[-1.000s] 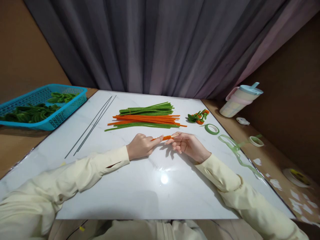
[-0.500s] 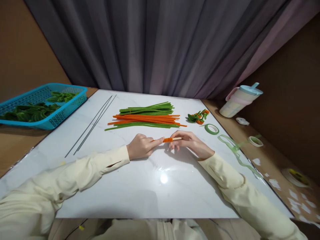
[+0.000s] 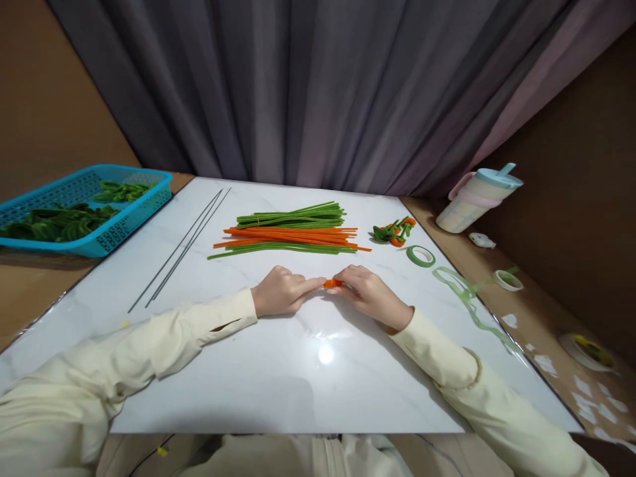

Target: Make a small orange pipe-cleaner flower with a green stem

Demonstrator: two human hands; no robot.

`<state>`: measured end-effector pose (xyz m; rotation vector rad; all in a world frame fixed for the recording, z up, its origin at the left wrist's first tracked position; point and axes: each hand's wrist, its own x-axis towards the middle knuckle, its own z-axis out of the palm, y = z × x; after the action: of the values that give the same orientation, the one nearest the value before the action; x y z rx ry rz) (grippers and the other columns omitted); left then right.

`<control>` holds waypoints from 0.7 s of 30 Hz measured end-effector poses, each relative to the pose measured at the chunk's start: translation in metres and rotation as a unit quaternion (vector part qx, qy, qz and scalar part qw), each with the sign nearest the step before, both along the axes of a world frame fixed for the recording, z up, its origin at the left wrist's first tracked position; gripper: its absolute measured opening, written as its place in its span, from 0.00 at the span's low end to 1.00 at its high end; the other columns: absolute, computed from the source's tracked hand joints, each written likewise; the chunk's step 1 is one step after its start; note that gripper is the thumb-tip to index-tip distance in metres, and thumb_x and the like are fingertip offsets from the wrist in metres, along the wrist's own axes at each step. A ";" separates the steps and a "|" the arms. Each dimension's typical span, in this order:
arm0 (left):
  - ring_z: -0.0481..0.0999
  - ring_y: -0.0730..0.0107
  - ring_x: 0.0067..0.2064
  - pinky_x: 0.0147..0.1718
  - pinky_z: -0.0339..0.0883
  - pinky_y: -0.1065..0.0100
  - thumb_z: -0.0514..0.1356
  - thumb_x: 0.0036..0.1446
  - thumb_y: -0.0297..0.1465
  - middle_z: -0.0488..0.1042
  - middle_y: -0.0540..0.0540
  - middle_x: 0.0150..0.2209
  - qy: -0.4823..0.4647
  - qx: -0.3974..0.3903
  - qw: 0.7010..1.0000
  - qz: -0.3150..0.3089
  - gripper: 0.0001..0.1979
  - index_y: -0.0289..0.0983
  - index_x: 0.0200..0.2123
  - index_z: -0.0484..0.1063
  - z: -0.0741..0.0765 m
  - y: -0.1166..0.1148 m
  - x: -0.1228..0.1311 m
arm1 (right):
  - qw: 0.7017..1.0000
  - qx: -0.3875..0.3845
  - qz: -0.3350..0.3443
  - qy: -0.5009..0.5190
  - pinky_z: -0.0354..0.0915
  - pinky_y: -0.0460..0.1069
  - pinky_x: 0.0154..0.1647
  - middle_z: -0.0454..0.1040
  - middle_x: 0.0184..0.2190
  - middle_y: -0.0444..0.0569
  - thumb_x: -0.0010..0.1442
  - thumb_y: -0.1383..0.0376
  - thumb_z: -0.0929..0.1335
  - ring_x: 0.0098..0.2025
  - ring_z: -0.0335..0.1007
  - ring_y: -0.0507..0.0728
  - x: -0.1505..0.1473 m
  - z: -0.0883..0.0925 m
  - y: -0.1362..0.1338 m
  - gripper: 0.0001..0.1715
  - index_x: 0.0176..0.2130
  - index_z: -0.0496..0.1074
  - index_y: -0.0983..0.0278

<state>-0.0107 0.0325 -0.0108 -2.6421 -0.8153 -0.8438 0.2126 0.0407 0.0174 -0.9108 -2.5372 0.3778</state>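
Note:
Over the middle of the white board, my left hand [image 3: 284,290] pinches one end of an orange pipe cleaner [image 3: 332,283] wound into a short coil. At its other end, the fingers of my right hand [image 3: 366,291] close around it. The pale stick inside the coil is hidden behind my right hand. Just beyond my hands lie a bundle of orange pipe cleaners [image 3: 293,234] and bundles of green pipe cleaners [image 3: 293,216]. Small orange-and-green pipe cleaner pieces [image 3: 395,232] rest to the right, near a roll of green tape [image 3: 421,256].
A blue basket [image 3: 106,242] with green leaf shapes stands at the left. Several thin dark wires [image 3: 183,245] lie on the white board [image 3: 298,391]. To the right are a loose green ribbon [image 3: 472,301], a tumbler [image 3: 477,199], another tape roll [image 3: 507,281] and white scraps.
My right hand has moved left along the stick and closed around the orange coil, covering the pale stick. My left hand has stayed almost in place.

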 end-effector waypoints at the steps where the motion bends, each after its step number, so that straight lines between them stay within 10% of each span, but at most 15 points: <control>1: 0.64 0.78 0.16 0.17 0.50 0.73 0.48 0.61 0.31 0.70 0.53 0.17 0.002 0.001 1.000 -0.001 0.15 0.38 0.46 0.70 0.000 0.000 0.000 | 1.000 0.016 -0.001 -0.013 0.58 0.51 0.37 0.71 0.30 0.54 0.64 0.58 0.58 0.33 0.64 0.56 -0.001 -0.001 -0.001 0.18 0.35 0.70 0.67; 11: 0.59 0.76 0.14 0.16 0.47 0.71 0.45 0.59 0.26 0.66 0.53 0.16 0.074 0.076 0.994 -0.034 0.19 0.36 0.52 0.64 0.002 -0.002 -0.001 | 0.985 -0.169 0.010 -0.030 0.54 0.46 0.28 0.68 0.22 0.46 0.65 0.59 0.56 0.23 0.60 0.51 -0.003 0.008 -0.005 0.21 0.28 0.67 0.65; 21: 0.73 0.77 0.21 0.19 0.57 0.74 0.51 0.61 0.31 0.78 0.51 0.26 -0.049 -0.061 0.996 -0.037 0.13 0.38 0.44 0.72 0.001 -0.002 0.002 | 0.991 0.081 -0.016 -0.109 0.56 0.50 0.35 0.71 0.31 0.53 0.66 0.62 0.54 0.31 0.64 0.56 -0.009 -0.003 -0.011 0.16 0.43 0.64 0.67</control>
<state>-0.0085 0.0309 -0.0096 -2.7716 -0.8230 -0.9791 0.2039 0.0298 0.0140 -0.9741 -2.6976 0.0618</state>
